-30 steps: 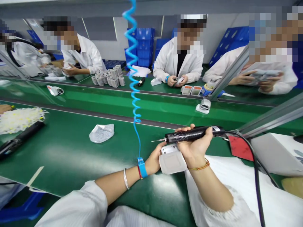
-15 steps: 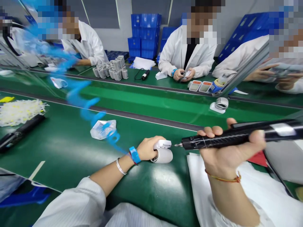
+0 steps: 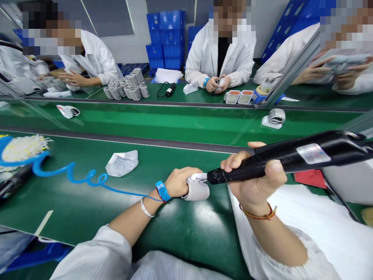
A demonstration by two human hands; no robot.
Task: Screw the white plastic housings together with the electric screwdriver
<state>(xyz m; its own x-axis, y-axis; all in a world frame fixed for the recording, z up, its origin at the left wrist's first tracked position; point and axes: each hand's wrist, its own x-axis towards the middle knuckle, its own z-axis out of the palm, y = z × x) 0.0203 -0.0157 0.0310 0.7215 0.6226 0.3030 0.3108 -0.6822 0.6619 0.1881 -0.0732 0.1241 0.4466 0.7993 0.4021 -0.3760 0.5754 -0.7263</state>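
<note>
My left hand is closed around a white device with a rolled grey cuff, like a wrist blood pressure monitor, held just above or on the green table. My right hand grips a black electric screwdriver, which lies nearly level and points left. The screwdriver's nose is right at the device's white housing, and its bit appears to touch the end of it. Around my left wrist is a blue strap with a coiled blue cord leading off to the left.
A white paper tray of small screws lies left of my hands. Another black screwdriver is by a pile of white pieces. White sheets lie at right. Across the green conveyor, co-workers in white coats handle similar devices.
My right hand has brought the screwdriver left, closing the gap to the device. The blue cord has swung down and left. The view has shifted a little.
</note>
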